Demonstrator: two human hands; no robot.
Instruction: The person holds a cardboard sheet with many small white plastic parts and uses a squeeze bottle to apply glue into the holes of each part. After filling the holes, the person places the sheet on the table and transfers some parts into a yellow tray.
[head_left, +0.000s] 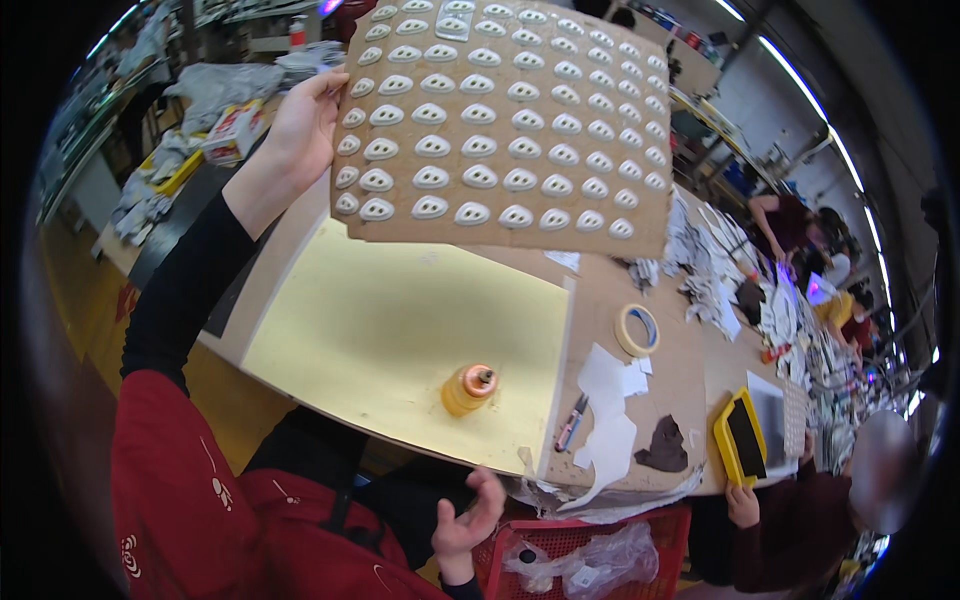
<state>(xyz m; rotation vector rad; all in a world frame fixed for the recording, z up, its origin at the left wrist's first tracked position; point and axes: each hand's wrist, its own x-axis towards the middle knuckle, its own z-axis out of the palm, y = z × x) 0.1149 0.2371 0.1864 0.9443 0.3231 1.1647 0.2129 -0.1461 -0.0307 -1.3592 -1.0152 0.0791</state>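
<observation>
One left hand (300, 125) grips the left edge of a board (505, 120) raised above the tabletop (640, 400); the right hand (465, 520) hangs open, empty. The board looks stiff and light; its white pieces may shed. A yellow mat (400, 320) below offers room, save a bottle (468, 388).

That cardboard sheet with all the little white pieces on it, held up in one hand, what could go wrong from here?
The cardboard sheet is lifted off the table, tilted, and gripped only at its left edge by the left hand; it could sag or slip. If the white oval pieces sit loose, which I cannot tell, some might slide off. The right hand is low and empty, giving no support. The small orange bottle stands below and could be knocked over.
</observation>
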